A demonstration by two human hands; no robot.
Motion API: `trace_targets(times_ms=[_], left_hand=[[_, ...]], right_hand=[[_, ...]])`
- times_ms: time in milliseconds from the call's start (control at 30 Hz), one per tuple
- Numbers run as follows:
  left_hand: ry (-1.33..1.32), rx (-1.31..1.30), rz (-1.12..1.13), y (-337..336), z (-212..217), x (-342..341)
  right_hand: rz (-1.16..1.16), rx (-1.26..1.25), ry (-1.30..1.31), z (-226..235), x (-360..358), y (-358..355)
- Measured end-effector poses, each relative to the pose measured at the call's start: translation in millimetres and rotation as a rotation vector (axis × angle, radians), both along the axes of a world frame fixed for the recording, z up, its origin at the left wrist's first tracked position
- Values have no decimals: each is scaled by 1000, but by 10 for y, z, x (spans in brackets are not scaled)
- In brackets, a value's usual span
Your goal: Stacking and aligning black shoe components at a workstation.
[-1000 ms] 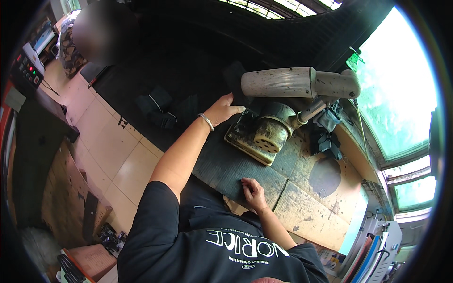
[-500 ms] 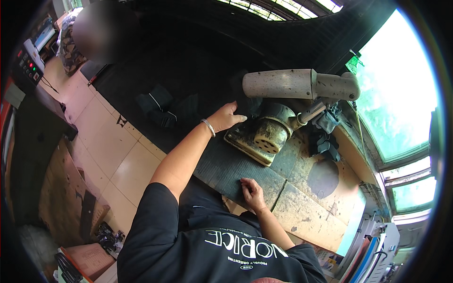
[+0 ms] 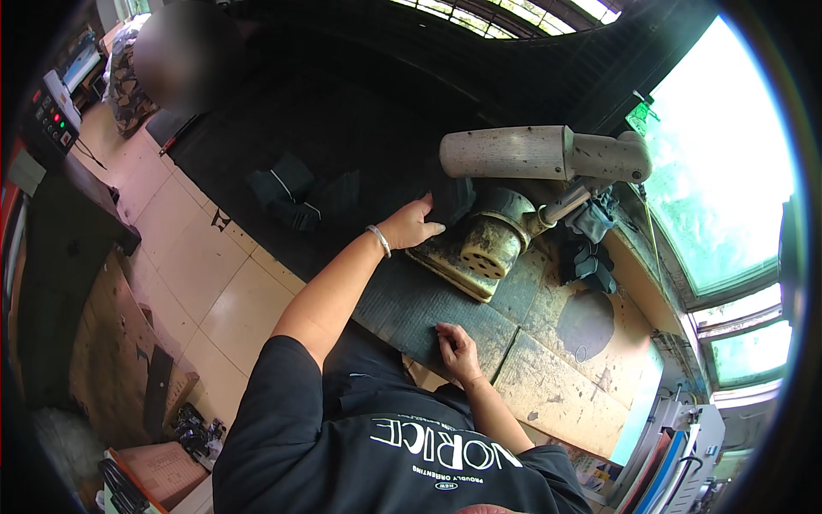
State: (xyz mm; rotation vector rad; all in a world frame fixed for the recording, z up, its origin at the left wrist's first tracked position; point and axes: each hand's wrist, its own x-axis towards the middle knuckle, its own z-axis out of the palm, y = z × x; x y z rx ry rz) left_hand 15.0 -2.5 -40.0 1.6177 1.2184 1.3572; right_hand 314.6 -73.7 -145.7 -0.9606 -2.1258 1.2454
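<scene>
Left hand [image 3: 411, 224] has crept in from a second ago, and now we see its fingers pressing dark fabric [image 3: 445, 199] against the machine [image 3: 488, 244]. Right hand [image 3: 458, 351] stays flat and empty on the dark mat [image 3: 411, 300] in front of the machine.

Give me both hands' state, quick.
Left hand: open, fingers on the dark piece at the machine.
Right hand: open, resting flat on the dark sheet.
</scene>
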Motion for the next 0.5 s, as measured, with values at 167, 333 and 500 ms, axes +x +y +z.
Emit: trace_targets(times_ms=[167, 333, 500], left_hand=[[21, -16, -1, 7, -132, -19], [-22, -20, 17, -28, 17, 3], [-61, -85, 2, 17, -22, -71]], right_hand=[[-1, -1, -3, 34, -15, -23], [-2, 25, 0, 27, 10, -6], [6, 20, -3, 66, -16, -10]])
